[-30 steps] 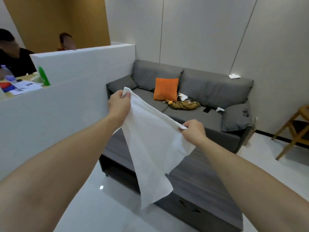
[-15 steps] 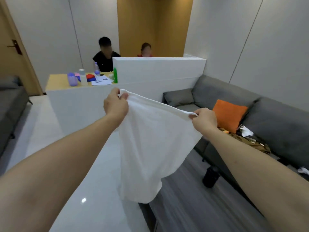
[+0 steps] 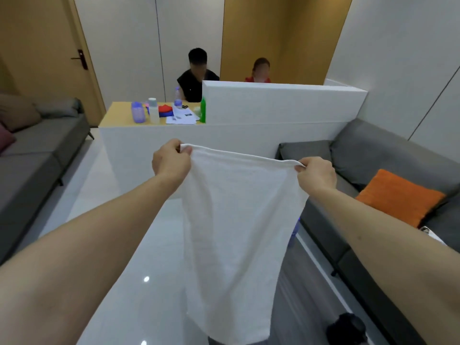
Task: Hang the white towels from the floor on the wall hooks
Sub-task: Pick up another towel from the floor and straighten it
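View has swung left over the last second: sofa with the orange cushion [image 3: 398, 196] was dead ahead, now it's out at 3 o'clock, and the white partition [image 3: 273, 108] with the worktop [image 3: 119, 115] behind it fills 12 o'clock. So I'm turning, towel carried along.

Grip unchanged through the turn. Left hand [image 3: 171, 160] pinches the top left corner of the white towel [image 3: 236, 232], right hand [image 3: 315, 171] pinches the top right corner, fingers curled round the hem on both. Top edge is now stretched close to level between them; a second ago it sloped, left corner high. Towel hangs full length, off the floor, lower end near the bottom of frame at 6 o'clock.

Read: towel is spread and ready to hang, this is the carry leg. No wall hooks in view, so I can't say how far off they are. Door [image 3: 49, 51] at 10 o'clock, second sofa [image 3: 37, 145] at 9.

Watch: dark object on the floor [image 3: 348, 329] at 5 o'clock, near the towel's tail. Two seated people behind the partition, well apart from my path.
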Tool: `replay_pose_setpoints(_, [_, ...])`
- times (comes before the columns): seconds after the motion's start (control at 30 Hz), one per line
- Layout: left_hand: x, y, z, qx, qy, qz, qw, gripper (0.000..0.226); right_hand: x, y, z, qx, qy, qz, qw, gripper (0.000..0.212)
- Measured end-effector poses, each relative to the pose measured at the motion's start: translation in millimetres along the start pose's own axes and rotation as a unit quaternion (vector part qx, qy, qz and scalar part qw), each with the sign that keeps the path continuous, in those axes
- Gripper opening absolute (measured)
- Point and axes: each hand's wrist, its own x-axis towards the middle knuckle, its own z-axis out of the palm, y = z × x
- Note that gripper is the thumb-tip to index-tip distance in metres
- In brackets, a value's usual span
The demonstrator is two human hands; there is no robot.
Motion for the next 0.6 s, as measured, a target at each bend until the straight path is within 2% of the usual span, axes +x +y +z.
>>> replay_pose_setpoints(0.2, [18.8, 31.6, 9.3, -0.021, 0.027, 0.012, 0.999, 0.017, 44.6, 1.6, -17.2, 0.015, 0.037, -0.038, 0.998, 0.026])
replay_pose_setpoints(0.33, [-1.2, 47.6, 10.0, -0.029, 0.035, 0.029, 0.999, 0.022, 38.5, 25.7, -36.6, 0.03, 0.063, -0.059, 0.996, 0.025])
replay_pose_setpoints(0.47, [-65.3, 45.2, 9.9, -0.02, 0.026, 0.022, 0.999, 0.018, -8.2, 75.0, -49.8, 0.03, 0.042, -0.103, 0.993, 0.031])
replay_pose_setpoints(0.6, [-170.0, 26.9, 6.3, -0.004, 0.018, -0.005, 1.0, 0.014, -82.0, 147.7, -52.0, 0.034, 0.004, -0.139, 0.99, 0.029])
